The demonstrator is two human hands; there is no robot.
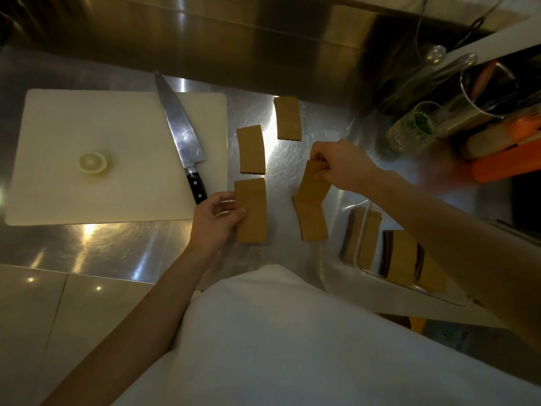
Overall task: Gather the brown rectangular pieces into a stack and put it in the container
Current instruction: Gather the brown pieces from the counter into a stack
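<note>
Several brown rectangular pieces lie on the steel counter. My left hand [215,221] grips the left edge of the near-left piece [252,210]. My right hand [341,165] pinches the top end of a tilted piece [314,186], which overlaps another piece [311,222] lying beneath it. Two more pieces rest farther back, one [252,149] in the middle and one [287,118] at the far end. A clear container [358,253] at the near right holds more brown pieces [402,257] standing on edge, partly hidden by my right forearm.
A white cutting board [87,127] on the left carries a chef's knife [181,133] and a lemon half [93,163]. At the far right stand a glass jar [409,127], a metal utensil cup [480,95] and an orange box [506,162].
</note>
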